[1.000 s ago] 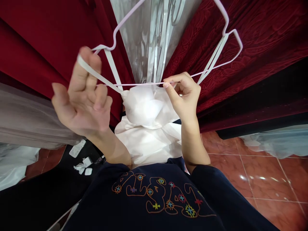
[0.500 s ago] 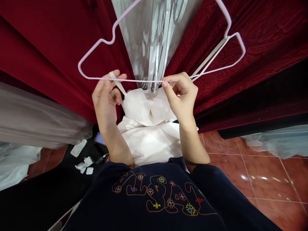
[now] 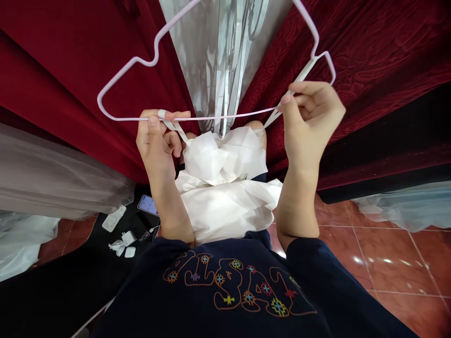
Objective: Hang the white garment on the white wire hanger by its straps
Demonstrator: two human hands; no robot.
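A pale pink hanger [image 3: 121, 75] is held up in front of me. My left hand [image 3: 157, 138] pinches its lower bar near the left end, with a white strap [image 3: 180, 131] looped over the index finger. My right hand [image 3: 310, 122] is closed at the right part of the hanger, its thumb and index finger on another white strap [image 3: 305, 72] that hangs from the hanger's right notch. Below, a white garment [image 3: 225, 155] with a gathered top hangs from both straps and spreads over my lap.
Dark red curtains [image 3: 70, 70] flank grey sheer fabric with silvery strips. At the lower left, a black surface [image 3: 81, 272] bears a lit phone [image 3: 148, 204], a white charger [image 3: 128, 238] and small white items. Red floor tiles [image 3: 394, 267] show at right.
My right hand has left the bar's middle and moved right to the strap. The hanger has shifted left. My left hand now pinches the bar with its thumb.
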